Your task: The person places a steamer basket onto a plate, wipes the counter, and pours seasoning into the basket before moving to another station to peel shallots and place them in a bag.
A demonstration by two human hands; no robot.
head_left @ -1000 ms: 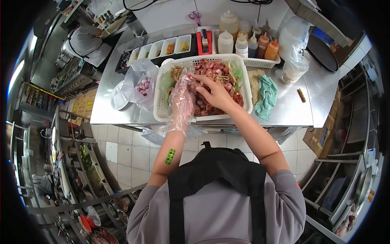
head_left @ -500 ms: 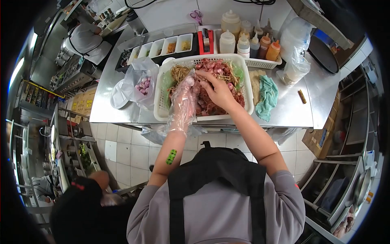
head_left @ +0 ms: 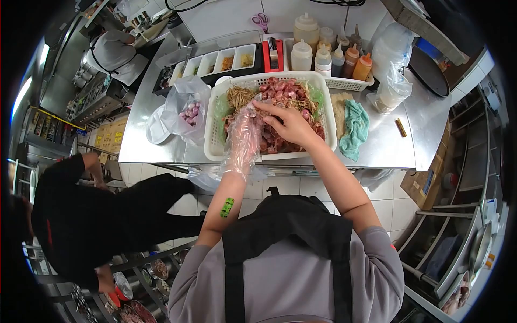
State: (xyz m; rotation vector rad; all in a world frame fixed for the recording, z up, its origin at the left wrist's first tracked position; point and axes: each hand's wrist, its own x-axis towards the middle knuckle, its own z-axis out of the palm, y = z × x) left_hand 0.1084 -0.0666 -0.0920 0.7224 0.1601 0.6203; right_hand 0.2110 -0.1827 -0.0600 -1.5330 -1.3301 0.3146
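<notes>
A white plastic basket (head_left: 211,144) holds many small red shallots (head_left: 280,89) with loose skins and dry stalks. Over its middle, my left hand (head_left: 249,121) wears a clear, crinkled plastic glove, its fingers closed at the tips. My bare right hand (head_left: 291,124) comes in from the right, and its bent fingers meet the left fingertips. Whatever lies between the fingertips is too small and covered to make out. Left of the basket, an open plastic bag (head_left: 186,97) contains several peeled pinkish shallots (head_left: 190,114).
Behind the basket stand sauce bottles (head_left: 301,55), a red box (head_left: 272,63) and a rack of condiment tubs (head_left: 227,60). A teal cloth (head_left: 353,129) lies to the right. A person in black (head_left: 81,215) is close on my left; another person (head_left: 114,51) works farther back.
My right hand's fingers have shifted slightly left over the left fingertips. The person in black has moved forward on my left, showing more of their body and legs.
</notes>
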